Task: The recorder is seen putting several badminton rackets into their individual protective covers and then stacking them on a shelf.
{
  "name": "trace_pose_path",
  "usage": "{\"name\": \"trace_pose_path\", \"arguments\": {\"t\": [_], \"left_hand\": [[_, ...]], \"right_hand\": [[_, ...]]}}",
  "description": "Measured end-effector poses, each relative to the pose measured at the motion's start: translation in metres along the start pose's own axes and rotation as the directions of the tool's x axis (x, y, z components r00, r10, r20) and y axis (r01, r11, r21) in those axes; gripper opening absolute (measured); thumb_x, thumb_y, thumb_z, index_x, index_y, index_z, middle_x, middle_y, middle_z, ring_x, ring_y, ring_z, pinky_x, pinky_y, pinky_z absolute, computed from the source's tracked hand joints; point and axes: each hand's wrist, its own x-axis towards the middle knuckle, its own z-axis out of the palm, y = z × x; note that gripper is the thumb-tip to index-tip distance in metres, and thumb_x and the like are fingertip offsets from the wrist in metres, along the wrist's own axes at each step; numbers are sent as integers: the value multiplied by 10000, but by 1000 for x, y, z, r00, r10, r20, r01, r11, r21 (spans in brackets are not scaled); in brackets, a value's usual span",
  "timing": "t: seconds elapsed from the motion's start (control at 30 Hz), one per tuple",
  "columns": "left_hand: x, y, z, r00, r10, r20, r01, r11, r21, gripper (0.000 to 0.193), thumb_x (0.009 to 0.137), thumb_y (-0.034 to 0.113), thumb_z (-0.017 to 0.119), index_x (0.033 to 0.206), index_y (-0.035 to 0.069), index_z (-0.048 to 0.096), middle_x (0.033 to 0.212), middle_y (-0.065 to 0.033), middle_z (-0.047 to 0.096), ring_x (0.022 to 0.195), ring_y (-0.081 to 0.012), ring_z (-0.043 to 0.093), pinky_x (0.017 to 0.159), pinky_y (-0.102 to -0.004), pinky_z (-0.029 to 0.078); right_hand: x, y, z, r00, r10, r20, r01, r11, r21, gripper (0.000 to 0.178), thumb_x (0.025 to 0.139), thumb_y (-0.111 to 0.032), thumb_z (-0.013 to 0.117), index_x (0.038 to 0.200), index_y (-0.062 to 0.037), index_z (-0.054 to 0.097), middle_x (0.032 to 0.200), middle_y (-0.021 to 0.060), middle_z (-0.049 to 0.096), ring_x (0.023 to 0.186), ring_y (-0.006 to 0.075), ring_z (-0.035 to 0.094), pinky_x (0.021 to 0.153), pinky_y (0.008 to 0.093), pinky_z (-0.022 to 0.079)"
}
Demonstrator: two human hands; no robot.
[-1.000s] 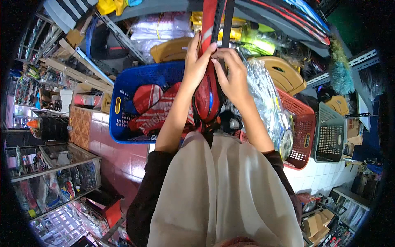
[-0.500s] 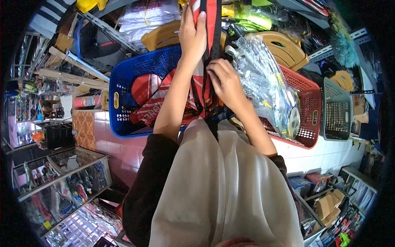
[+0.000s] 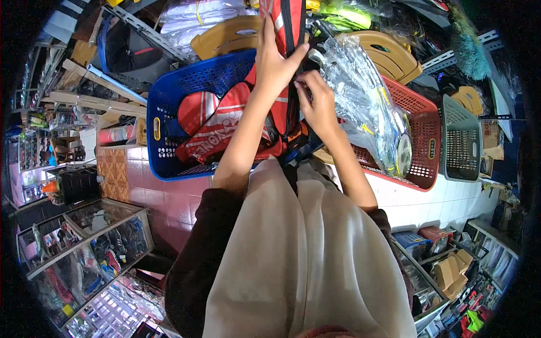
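Note:
A long red and black racket bag stands upright in front of me, its dark zip strip running down its length. My left hand grips the bag's side, thumb stretched across the strip. Lower on the right edge, my right hand is closed in a pinch at the dark zip edge; whether a zip pull is between the fingertips is too small to make out. Below, more red and white racket bags lie in a blue plastic basket, partly hidden by my left forearm.
To the right, a red basket holds clear plastic-wrapped goods, with a grey-green basket beyond. Tan stools stand behind the baskets. A glass display case is at lower left, and wooden strips jut in at left.
My left hand has shifted down and right on the bag, its thumb now across the strip. My right hand has moved slightly up and right, fingers still pinched.

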Motion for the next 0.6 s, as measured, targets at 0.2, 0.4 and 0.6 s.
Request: {"name": "trace_pose_path", "arguments": {"t": [0.2, 0.4, 0.6], "left_hand": [[-19, -8, 10, 984, -173, 32, 176, 975, -138, 622, 893, 221, 486, 1398, 5, 195, 1421, -239, 258, 1296, -391, 291, 1064, -385, 247], [-9, 9, 11, 959, -283, -12, 263, 905, -335, 307, 932, 161, 413, 1179, -10, 475, 1084, -152, 588, 990, -230, 556, 887, -314, 392], [-2, 47, 6, 903, -430, 8, 390, 811, -437, 360, 952, 210, 392, 1221, -13, 480, 1089, -167, 595, 965, -270, 567, 861, -324, 417]], "right_hand": [[-5, -11, -1, 993, -113, 40, 114, 994, 0, 121, 763, 58, 570, 878, 35, 543, 842, 179, 550, 787, 366, 556, 697, 392, 450], [-6, -27, -22, 968, -243, 67, 248, 965, -83, 159, 738, 63, 574, 890, 21, 554, 885, 152, 556, 805, 342, 551, 716, 402, 446], [-26, -36, -39, 935, -332, 124, 342, 938, -65, 198, 712, 61, 574, 904, 21, 545, 911, 149, 556, 835, 323, 551, 727, 380, 444]]}}
